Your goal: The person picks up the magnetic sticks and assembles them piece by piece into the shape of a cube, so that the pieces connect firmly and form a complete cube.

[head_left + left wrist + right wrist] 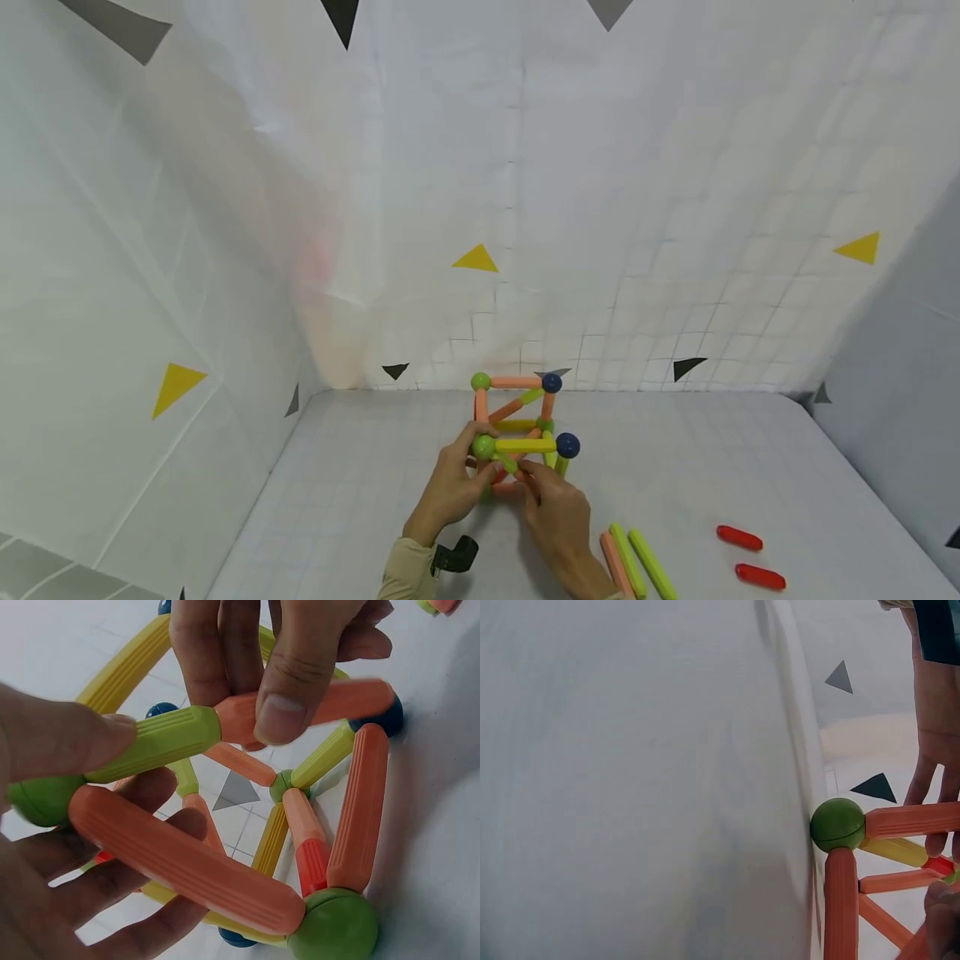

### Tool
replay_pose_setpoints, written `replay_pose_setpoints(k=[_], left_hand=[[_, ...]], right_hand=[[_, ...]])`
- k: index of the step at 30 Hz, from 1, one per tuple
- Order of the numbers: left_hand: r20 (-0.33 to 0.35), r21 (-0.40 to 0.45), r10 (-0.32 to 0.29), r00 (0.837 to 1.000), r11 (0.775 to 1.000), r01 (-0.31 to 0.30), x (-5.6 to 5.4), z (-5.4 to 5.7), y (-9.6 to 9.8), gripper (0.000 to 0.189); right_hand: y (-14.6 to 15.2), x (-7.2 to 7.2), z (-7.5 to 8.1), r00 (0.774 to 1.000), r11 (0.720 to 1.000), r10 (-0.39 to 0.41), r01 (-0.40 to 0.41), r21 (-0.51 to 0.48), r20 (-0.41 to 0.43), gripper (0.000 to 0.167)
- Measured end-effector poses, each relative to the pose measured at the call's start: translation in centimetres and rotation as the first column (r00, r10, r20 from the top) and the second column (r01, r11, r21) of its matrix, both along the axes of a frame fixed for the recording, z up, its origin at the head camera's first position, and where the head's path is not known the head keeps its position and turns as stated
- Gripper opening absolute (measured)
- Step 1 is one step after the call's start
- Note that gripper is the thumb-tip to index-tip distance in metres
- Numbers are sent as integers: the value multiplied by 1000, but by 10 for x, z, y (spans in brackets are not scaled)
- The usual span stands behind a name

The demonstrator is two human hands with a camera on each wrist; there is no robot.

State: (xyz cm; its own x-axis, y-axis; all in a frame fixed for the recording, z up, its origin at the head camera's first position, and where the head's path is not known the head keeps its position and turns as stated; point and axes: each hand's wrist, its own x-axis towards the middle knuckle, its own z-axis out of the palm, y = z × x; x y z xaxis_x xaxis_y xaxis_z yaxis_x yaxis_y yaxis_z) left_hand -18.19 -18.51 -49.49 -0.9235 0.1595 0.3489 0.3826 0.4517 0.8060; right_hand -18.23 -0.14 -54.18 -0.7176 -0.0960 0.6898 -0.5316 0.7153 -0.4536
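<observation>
A cube-like frame of coloured rods and balls stands on the table, with navy balls (pixel 567 445) and green balls (pixel 334 927) at its corners. My left hand (pixel 448 487) grips it at the near upper left corner, beside a green ball (pixel 483 447). In the left wrist view, the left thumb presses a light green rod (pixel 161 740) while the fingers lie behind a long orange rod (pixel 187 859). My right hand (pixel 558 508) pinches another orange rod (pixel 349 701) between thumb and fingers. Its end meets the light green rod, and its far end overlaps a navy corner ball.
Two light green rods (pixel 651 563) and an orange rod (pixel 617 565) lie on the table right of my right hand. Farther right are two red rods (pixel 739 537). A white wall (pixel 675 167) with coloured triangles rises behind the table.
</observation>
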Motion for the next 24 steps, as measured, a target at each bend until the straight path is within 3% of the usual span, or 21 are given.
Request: replay_pose_setpoints(k=[18, 24], left_hand=[[11, 1, -3, 1000, 1000, 3, 1, -1, -3, 39], [2, 0, -13, 1000, 1000, 13, -1, -2, -6, 39]], right_hand=[[-5, -4, -6, 995, 992, 75, -81, -100, -67, 39], [-7, -7, -6, 996, 990, 83, -87, -110, -43, 39]])
